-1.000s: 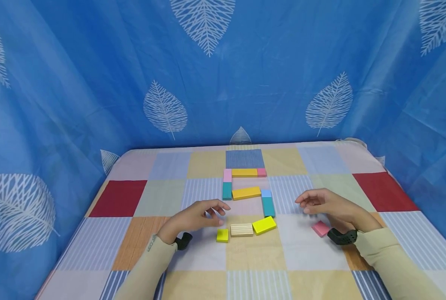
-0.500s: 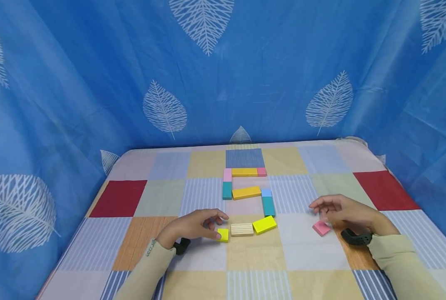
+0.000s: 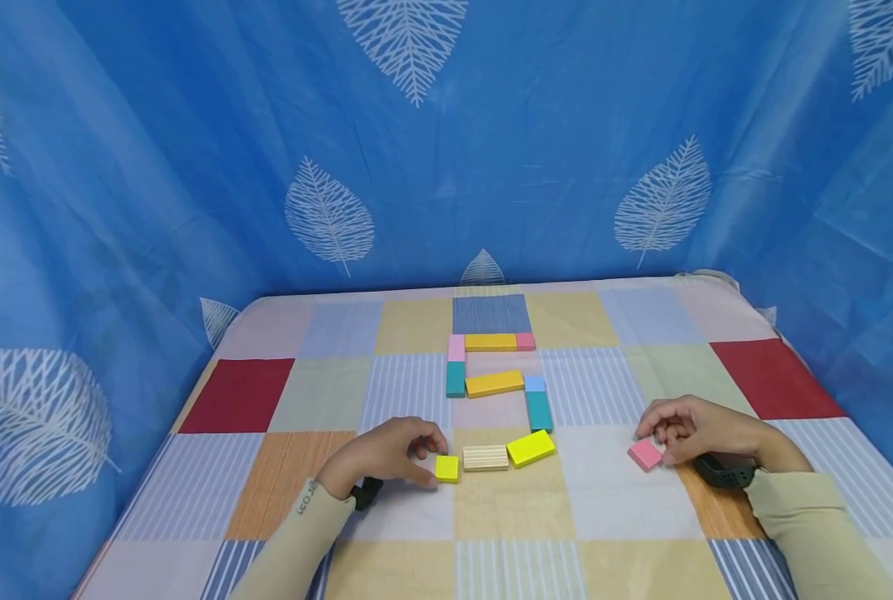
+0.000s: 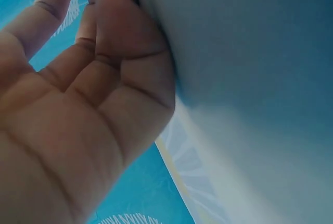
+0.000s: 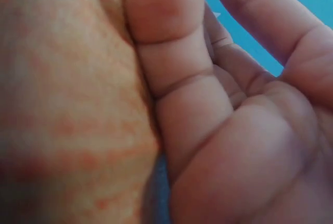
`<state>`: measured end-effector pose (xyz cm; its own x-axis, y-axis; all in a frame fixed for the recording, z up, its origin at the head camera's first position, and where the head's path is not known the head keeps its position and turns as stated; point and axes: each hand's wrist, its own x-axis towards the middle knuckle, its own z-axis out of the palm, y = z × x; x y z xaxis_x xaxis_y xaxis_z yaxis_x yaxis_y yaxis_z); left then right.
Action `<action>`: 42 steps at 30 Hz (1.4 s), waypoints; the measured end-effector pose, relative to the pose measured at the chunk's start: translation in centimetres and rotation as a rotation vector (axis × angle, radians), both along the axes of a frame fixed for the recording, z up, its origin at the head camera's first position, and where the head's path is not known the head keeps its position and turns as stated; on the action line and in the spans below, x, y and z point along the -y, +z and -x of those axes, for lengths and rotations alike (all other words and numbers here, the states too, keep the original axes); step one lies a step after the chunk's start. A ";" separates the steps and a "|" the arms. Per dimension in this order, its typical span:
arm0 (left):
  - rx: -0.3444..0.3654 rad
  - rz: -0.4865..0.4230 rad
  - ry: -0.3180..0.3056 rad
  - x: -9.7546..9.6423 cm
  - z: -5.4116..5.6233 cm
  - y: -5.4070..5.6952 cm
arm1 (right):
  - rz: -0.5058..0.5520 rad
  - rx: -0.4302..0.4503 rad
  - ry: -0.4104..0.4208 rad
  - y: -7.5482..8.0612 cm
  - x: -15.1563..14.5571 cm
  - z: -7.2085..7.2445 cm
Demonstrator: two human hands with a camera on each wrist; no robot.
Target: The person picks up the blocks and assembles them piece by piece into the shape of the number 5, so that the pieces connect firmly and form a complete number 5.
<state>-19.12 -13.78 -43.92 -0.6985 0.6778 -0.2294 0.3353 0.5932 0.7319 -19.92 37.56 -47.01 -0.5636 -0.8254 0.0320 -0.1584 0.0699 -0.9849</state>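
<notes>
In the head view, my left hand pinches a small yellow block, thumb at its left side and fingertip at its far edge. My right hand has thumb and index finger on either side of a small pink block lying on the cloth. A beige ridged block lies just right of the yellow one, with a longer bright yellow block slanted beside it. Both wrist views show curled fingers close over the cloth; the hand in each hides most of its block.
Farther back, teal, orange, blue, pink and lilac blocks form an angular line of several pieces. They lie on a patchwork cloth covering the table. Blue leaf-print curtains enclose the back and sides.
My left hand has come down and closed its thumb and finger around the small yellow block. My right hand has moved right and down, bringing its fingertips to the pink block.
</notes>
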 end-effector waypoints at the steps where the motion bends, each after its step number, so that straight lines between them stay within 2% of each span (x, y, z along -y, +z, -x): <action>1: -0.004 0.003 0.003 0.0 0.0 0.0 | -0.002 -0.008 -0.004 0.0 0.0 0.0; 9: -0.011 0.008 0.019 0.0 0.0 -0.1 | 0.008 -0.090 -0.015 -0.3 0.1 0.0; 13: 0.000 0.011 0.030 -0.1 0.0 -0.1 | 0.007 -0.099 -0.018 -0.4 0.0 -0.1; 24: -0.002 -0.013 0.043 0.0 0.0 -0.2 | -0.003 -0.082 -0.034 -0.5 0.1 -0.4; 31: -0.024 0.000 0.059 -0.2 0.0 -0.4 | -0.009 -0.093 -0.034 -0.4 0.1 -0.5; 42: -0.063 0.014 0.082 -0.5 -0.2 -0.5 | 0.000 -0.064 -0.011 -0.2 0.4 -0.5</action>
